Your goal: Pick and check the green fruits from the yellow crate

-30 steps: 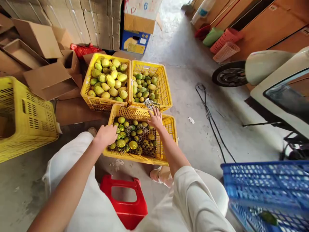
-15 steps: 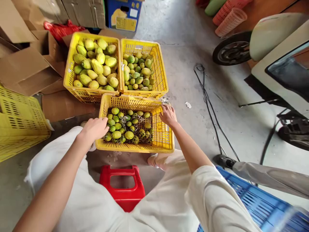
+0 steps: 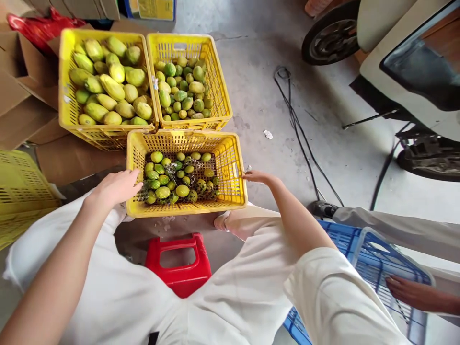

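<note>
Hands of a seated person reach down to a yellow crate (image 3: pixel 230 189) standing on a grey concrete floor (image 3: pixel 258 96), seen from above. This near crate sits just in front of the person's knees, and a layer of small green and yellow-green fruit (image 3: pixel 178 177) covers part of its bottom, mixed with dark stems or netting that is hard to make out. Left hand (image 3: pixel 117 187) rests at the crate's left wall, fingers curled loosely over the rim with the fingertips touching the plastic; it is not clenched, and whether it truly grasps the rim cannot be told. Right hand (image 3: pixel 259 177) lies flat and open, fingers stretched out together, just beside the crate's right rim; the fingertips appear to meet the edge, and it holds nothing

Two more yellow crates stand side by side behind the near one, touching it. The left rear crate (image 3: pixel 68 108) is heaped with large yellow-green mangoes (image 3: pixel 108 86); the right rear crate (image 3: pixel 221 91) holds smaller green and yellow fruit. Flattened cardboard (image 3: pixel 21 115) lies to the left, next to another yellow crate (image 3: pixel 17 191) at the frame's edge. A red stool (image 3: pixel 178 266) shows between the person's white-trousered legs. A black cable (image 3: pixel 298 129) trails across the floor to the right, near a scooter (image 3: pixel 395 62). At lower right, another person's hand (image 3: pixel 413 293) rests on a blue crate (image 3: pixel 373 268)
</note>
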The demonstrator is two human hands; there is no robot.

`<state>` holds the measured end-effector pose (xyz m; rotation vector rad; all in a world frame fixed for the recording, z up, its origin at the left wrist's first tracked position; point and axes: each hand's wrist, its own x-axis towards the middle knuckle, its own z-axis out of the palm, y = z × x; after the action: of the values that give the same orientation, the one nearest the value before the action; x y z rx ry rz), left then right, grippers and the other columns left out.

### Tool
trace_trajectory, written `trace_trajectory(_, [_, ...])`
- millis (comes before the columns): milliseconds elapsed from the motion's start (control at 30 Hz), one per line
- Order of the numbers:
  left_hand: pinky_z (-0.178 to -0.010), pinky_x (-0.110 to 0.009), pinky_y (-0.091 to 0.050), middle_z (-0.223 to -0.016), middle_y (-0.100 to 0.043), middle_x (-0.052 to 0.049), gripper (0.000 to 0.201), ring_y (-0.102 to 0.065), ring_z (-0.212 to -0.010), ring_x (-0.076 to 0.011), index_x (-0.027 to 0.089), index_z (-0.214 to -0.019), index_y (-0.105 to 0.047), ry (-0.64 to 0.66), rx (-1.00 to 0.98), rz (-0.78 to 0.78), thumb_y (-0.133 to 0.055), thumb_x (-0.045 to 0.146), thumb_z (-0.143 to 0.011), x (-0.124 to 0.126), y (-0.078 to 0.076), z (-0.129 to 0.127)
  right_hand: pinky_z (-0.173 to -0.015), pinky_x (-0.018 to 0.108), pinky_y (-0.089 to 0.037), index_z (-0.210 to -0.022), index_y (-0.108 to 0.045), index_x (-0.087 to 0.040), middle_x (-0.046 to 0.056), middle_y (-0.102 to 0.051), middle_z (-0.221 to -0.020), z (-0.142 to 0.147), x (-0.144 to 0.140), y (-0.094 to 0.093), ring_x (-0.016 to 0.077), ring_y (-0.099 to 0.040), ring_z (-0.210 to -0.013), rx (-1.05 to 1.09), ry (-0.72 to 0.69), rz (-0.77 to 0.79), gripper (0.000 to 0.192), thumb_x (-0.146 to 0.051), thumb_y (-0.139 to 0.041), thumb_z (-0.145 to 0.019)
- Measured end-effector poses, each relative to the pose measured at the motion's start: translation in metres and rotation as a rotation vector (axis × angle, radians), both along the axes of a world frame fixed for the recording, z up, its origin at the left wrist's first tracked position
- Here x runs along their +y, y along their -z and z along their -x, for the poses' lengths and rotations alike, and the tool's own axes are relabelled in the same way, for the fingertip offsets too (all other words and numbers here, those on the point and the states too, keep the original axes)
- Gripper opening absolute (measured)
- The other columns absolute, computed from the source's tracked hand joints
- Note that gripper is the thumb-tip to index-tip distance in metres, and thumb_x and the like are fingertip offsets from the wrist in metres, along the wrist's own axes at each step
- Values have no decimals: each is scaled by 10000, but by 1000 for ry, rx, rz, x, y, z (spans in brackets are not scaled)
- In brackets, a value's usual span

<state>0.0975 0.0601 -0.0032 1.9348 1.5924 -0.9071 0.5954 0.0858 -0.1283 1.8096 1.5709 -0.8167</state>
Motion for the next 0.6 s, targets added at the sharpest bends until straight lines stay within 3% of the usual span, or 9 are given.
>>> trace_trajectory(100, [-1215, -566, -600, -1674, -725, -244, 641, -754, -1479, -467, 124, -1723, -597, 10, 25, 1, -377, 377, -1176, 0, 1, -1, -926, 370, -669, -1325, -843, -182, 148, -864, -1263, 7, -2, -5, 282, -828, -1115, -53, -11, -93, 272, -342, -709, -1151])
trace_trajectory(233, [-1225, -547, -601, -1676, -731, -218, 644, -753, -1485, -450, 155, -1738, -582, 3, 36, -16, -382, 397, -1177, 0, 4, 0, -937, 378, -598, -1551, -751, -181, 214, -825, -1473, 29, 3, -16, 359, -789, -1306, -152, -43, -339, 478, -257, -463, -1178])
trace_trajectory(333, [-1242, -577, -590, -1678, -724, -235, 656, -750, -1484, -469, 129, -1743, -580, -12, 19, -21, -388, 384, -1170, -1, 4, -1, -926, 391, -566, -1516, -766, -140, 258, -840, -1407, 53, 9, -21, 386, -798, -1269, -163, -101, -429, 541, -289, -342, -1215])
trace_trajectory(467, [-1238, -592, -586, -1685, -710, -250, 661, -736, -1499, -485, 107, -1748, -571, -14, 23, -16, -378, 375, -1176, -2, 3, -3, -921, 378, -554, -1332, -851, -130, 260, -866, -1285, 87, 8, -10, 374, -820, -1216, -101, -212, -373, 560, -343, -342, -1236])
trace_trajectory(600, [-1238, -559, -584, -1691, -710, -239, 652, -737, -1503, -467, 117, -1749, -567, -5, 38, 3, -393, 375, -1176, -1, 1, -3, -1011, 397, -608, -1297, -856, -189, 191, -869, -1288, 108, -5, 20, 342, -818, -1258, -10, -303, -178, 309, -341, -608, -1193])
